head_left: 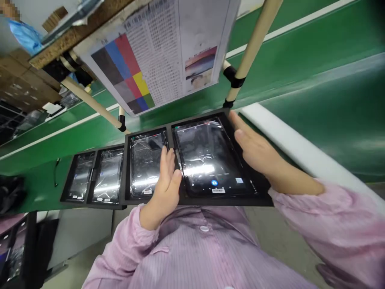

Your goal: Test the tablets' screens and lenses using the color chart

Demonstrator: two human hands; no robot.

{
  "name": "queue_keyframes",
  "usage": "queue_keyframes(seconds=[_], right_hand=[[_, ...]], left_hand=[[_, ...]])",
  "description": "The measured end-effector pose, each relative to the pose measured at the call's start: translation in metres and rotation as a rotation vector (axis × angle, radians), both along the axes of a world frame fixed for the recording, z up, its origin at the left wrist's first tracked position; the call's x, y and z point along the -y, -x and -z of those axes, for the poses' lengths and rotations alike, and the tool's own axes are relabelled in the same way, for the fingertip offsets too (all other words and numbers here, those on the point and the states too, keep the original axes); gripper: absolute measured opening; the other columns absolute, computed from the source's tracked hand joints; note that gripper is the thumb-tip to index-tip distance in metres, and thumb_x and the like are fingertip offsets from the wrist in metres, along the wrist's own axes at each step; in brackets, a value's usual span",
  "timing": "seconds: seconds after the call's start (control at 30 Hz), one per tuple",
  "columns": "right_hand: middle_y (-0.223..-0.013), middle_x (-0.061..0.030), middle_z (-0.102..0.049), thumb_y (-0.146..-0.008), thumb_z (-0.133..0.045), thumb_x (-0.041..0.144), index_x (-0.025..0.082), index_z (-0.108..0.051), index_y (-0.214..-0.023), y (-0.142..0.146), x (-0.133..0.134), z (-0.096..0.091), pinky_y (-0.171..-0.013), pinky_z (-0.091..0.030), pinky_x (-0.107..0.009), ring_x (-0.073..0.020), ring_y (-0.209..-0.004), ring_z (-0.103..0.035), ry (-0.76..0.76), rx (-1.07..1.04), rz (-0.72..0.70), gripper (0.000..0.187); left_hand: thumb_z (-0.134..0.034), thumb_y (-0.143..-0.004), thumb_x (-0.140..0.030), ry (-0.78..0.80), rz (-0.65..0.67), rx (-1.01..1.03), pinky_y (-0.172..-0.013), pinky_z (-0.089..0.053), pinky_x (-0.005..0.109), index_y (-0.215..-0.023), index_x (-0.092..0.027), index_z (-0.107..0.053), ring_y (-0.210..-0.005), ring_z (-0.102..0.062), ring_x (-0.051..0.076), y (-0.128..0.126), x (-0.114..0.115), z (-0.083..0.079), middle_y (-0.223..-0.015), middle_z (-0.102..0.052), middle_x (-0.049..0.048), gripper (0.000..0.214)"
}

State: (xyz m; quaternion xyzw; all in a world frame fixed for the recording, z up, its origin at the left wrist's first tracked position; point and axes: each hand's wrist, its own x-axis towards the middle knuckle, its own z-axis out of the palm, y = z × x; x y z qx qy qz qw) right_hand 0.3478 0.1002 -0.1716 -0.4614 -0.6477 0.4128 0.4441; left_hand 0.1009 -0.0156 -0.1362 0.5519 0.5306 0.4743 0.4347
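Note:
A black tablet (210, 158) with a lit, plastic-wrapped screen lies in the right slot of a black foam tray (222, 199). My left hand (167, 180) rests edge-on against the tablet's left side, fingers straight and together. My right hand (255, 150) lies along the tablet's right side with the fingers stretched out. A second wrapped tablet (147, 164) fills the tray's left slot, just left of my left hand. Neither hand grips anything.
Another black tray (90, 202) with two wrapped tablets sits farther left on the green bench (300, 64). A printed colour test chart (156, 52) hangs above on cream pipe posts (249, 52). A white rail (300, 148) runs along the right.

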Motion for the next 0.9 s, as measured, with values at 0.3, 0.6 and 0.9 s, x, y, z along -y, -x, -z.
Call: queue_keyframes(seconds=[0.3, 0.6, 0.9], right_hand=[[-0.156, -0.001, -0.036, -0.108, -0.021, 0.051, 0.027, -0.074, -0.118, 0.02, 0.032, -0.003, -0.112, -0.021, -0.073, -0.0415, -0.148, -0.027, -0.584, 0.822, -0.047, 0.059], [-0.154, -0.0141, -0.038, -0.107, -0.025, 0.054, 0.014, -0.071, -0.12, -0.01, 0.045, -0.003, -0.121, -0.031, -0.057, -0.0349, -0.144, -0.037, -0.518, 0.639, 0.085, 0.063], [-0.149, -0.0074, -0.045, -0.108, -0.034, 0.034, 0.021, -0.079, -0.105, 0.0, 0.066, 0.004, -0.108, -0.041, -0.061, -0.0361, -0.138, -0.045, -0.451, 0.739, 0.246, 0.047]], left_hand=[[-0.046, -0.097, -0.016, -0.115, -0.289, -1.164, -0.104, -0.041, 0.055, -0.125, -0.024, -0.072, -0.117, -0.046, 0.03, 0.081, 0.021, -0.007, -0.121, -0.052, 0.0152, 0.039], [-0.052, -0.093, -0.016, -0.043, -0.292, -1.383, -0.097, -0.042, 0.054, -0.131, -0.026, -0.07, -0.113, -0.044, 0.033, 0.091, 0.0, 0.002, -0.118, -0.048, 0.0159, 0.043], [-0.048, -0.098, -0.023, -0.158, -0.241, -1.311, -0.101, -0.039, 0.057, -0.128, -0.02, -0.072, -0.112, -0.045, 0.032, 0.091, 0.009, 0.001, -0.113, -0.048, 0.0169, 0.037]])
